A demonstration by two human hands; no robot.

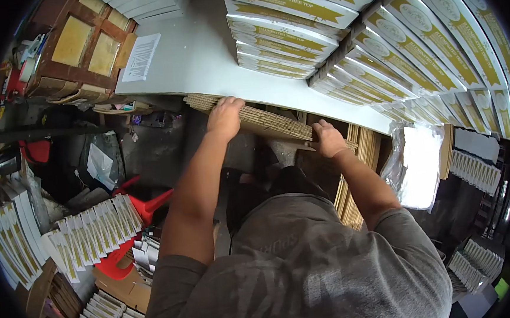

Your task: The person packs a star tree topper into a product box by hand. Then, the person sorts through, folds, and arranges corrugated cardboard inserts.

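A stack of flattened brown cardboard (264, 121) is held at the front edge of the white table (194, 51), its layered edges facing up. My left hand (225, 118) is closed over the stack's top edge left of its middle. At the stack's right end, my right hand (328, 138) grips the corner, thumb side hidden. The lower part of the stack drops below the tabletop, and its underside is mostly out of sight.
White and gold "Illuminated Tree Top" boxes (293, 32) are piled on the table. A printed sheet (141, 57) lies at its left end. More flat cardboard (359, 175) stands below at right, near a plastic-wrapped white pack (419, 165). A red chair (149, 205) bears boxes at left.
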